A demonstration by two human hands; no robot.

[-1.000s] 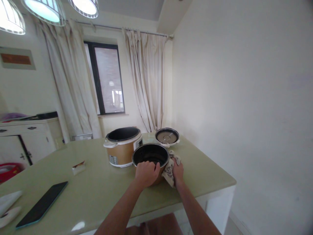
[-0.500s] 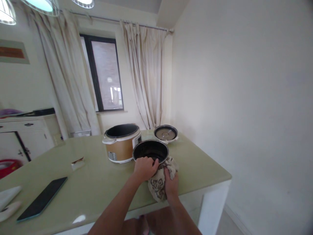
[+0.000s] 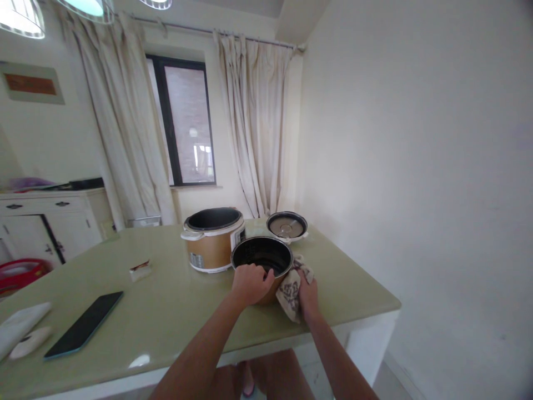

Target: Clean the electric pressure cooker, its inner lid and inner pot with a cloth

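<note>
A dark inner pot (image 3: 262, 256) stands on the green table (image 3: 175, 311). My left hand (image 3: 251, 283) grips the pot's near rim, fingers curled over it. My right hand (image 3: 307, 293) presses a patterned cloth (image 3: 291, 289) against the pot's right outer side. Behind the pot sits a brown and white rice cooker body (image 3: 213, 239) with no pot in it. Its round lid (image 3: 287, 226) lies on the table at the back right.
A dark phone (image 3: 84, 324) lies on the table's left part, with white objects (image 3: 23, 333) further left and a small box (image 3: 140, 270) beyond. A white cabinet (image 3: 50, 222) and a red basin (image 3: 19, 273) stand at the left. The wall is close on the right.
My right hand has moved the cloth from the pot's front lower side back up to its right side. My left hand has kept its hold on the rim.
</note>
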